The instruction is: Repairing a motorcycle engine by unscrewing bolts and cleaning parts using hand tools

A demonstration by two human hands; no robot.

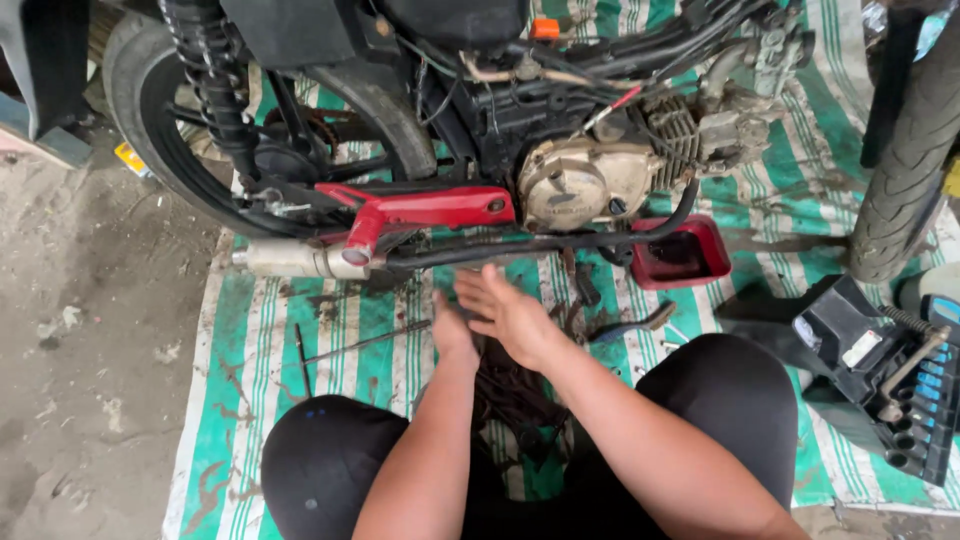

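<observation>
Right hand [510, 312]: reaching forward, fingers spread wide, holding nothing.
Left hand [452, 330]: lying partly under the right hand; grip cannot be told, perhaps touching a dark tool.
Tool pile [520, 395]: lying between the knees at 6 o'clock on the striped tarp [250, 400].
Red tray [682, 253]: sitting at 1 o'clock.
Motorcycle engine [585, 180]: standing at 12 o'clock.

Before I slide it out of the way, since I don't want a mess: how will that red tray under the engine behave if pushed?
The red tray looks like thin plastic, so probably light and slightly flexible. It seems to hold dark liquid, which would likely slosh or spill if jerked. On the striped tarp it may snag rather than glide.
</observation>
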